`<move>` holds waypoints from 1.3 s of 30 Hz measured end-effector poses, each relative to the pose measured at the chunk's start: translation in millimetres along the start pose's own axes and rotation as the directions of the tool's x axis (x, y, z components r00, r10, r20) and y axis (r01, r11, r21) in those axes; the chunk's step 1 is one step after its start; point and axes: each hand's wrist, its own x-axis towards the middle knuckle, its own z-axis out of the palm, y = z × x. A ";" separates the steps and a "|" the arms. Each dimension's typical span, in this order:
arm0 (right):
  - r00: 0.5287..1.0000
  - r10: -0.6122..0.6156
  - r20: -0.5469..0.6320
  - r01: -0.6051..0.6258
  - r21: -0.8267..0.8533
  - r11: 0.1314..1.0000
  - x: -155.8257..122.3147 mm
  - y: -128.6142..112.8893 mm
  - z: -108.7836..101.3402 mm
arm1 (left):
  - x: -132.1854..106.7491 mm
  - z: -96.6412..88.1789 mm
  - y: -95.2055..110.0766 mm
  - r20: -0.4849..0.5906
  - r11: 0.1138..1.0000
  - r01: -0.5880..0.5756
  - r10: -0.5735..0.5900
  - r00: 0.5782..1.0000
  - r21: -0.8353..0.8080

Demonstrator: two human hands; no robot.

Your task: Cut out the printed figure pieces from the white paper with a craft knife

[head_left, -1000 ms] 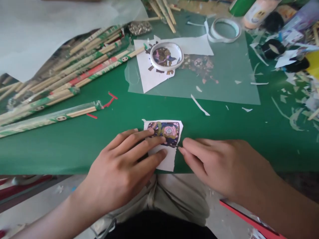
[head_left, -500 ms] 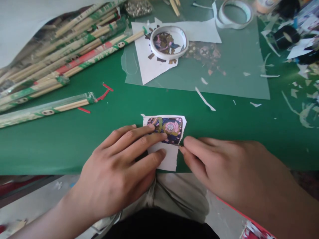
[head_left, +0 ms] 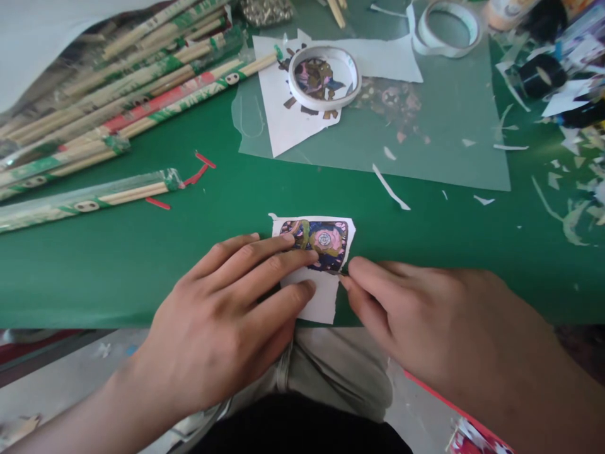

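A small white paper cutout (head_left: 326,252) with a dark, colourful printed picture lies near the front edge of the green table (head_left: 142,265). My left hand (head_left: 227,321) lies flat on its left half, fingers stretched out and pressing it down. My right hand (head_left: 425,328) rests at the cutout's right edge, thumb and forefinger pinched together at the paper's corner. What the pinch holds, if anything, is too small to see.
Wrapped chopstick bundles (head_left: 118,107) lie at the back left. A tape roll (head_left: 324,77) sits on white paper over a clear sheet (head_left: 449,139), with a second tape roll (head_left: 447,25) behind. Paper scraps (head_left: 567,202) litter the right side.
Both hands stay on the cutout; the view has tilted down slightly, so the table contents sit a little higher in the picture. The right fingertips nudged closer to the paper's edge.
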 end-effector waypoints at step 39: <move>0.888 -0.047 -0.457 0.152 0.194 0.969 -31.1 -27.3 38.7 | 3.3 0.7 9.3 -0.073 0.984 0.046 -0.034 0.997 0.173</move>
